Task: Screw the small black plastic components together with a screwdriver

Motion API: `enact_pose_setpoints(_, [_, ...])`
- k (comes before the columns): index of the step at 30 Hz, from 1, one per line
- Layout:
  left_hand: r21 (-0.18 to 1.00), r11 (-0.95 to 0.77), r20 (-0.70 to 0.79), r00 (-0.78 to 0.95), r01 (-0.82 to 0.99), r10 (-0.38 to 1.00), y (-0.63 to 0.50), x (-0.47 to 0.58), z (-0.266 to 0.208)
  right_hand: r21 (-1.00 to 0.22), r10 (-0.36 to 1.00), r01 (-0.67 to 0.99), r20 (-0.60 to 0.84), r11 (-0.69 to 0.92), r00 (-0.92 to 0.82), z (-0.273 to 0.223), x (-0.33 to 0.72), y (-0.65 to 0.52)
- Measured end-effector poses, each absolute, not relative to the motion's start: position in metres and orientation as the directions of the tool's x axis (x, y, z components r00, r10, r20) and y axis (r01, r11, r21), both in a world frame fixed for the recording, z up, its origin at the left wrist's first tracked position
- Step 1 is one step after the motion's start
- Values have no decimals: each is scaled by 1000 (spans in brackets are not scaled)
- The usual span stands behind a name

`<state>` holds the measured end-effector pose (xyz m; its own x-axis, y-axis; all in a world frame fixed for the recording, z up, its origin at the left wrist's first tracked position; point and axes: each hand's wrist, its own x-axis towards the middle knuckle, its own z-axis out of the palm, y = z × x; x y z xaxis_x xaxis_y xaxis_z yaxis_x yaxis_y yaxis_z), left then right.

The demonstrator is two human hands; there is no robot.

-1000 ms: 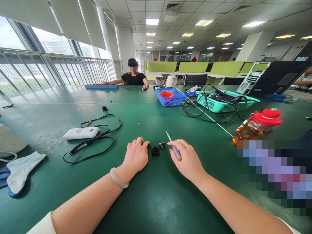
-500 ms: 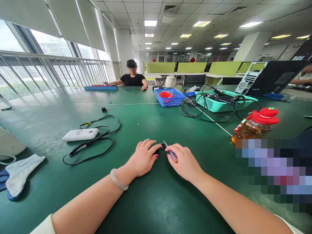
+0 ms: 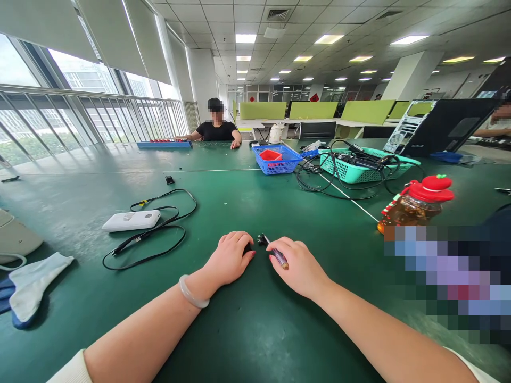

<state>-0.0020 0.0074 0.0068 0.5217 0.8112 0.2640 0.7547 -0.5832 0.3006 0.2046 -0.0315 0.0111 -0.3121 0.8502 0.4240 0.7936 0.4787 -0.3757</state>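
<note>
Daylight from the tall windows (image 3: 80,72) on the left and glowing ceiling panels (image 3: 245,38) light the room brightly. The view outside is washed pale, and the green tabletop (image 3: 231,330) shows whitish glare. Soft shadow lies under the right hand (image 3: 297,266). Wide-angle distortion stretches the edges. The small dark part (image 3: 261,239) beside that hand loses detail; coarse pixelation (image 3: 455,274) covers the lower right.

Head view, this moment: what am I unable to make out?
Head view:
Small black piece: mostly hidden by the left hand.
Small black-and-silver cluster: too small to tell whether the slim purple-handled screwdriver touches it.
Rounded beige object: cut off by the left edge.
</note>
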Motion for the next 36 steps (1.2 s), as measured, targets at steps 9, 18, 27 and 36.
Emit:
enact_pose_setpoints(9, [317, -580, 254, 522, 750, 814, 8, -5, 3, -400, 738, 649, 545, 647, -399, 21, 200, -39])
enact_pose_setpoints(18, [283, -629, 279, 565, 724, 776, 10, -8, -2, -198, 482, 689, 841, 697, -245, 44, 205, -38])
enact_pose_setpoints(27, [286, -627, 261, 571, 725, 779, 8, -6, 4, -71, 265, 758, 954, 648, -138, 95, 195, -44])
enact_pose_setpoints(36, [300, -617, 243, 568, 727, 787, 7, -5, 6, -177, 300, 825, 954, 536, 9, 106, 176, -42])
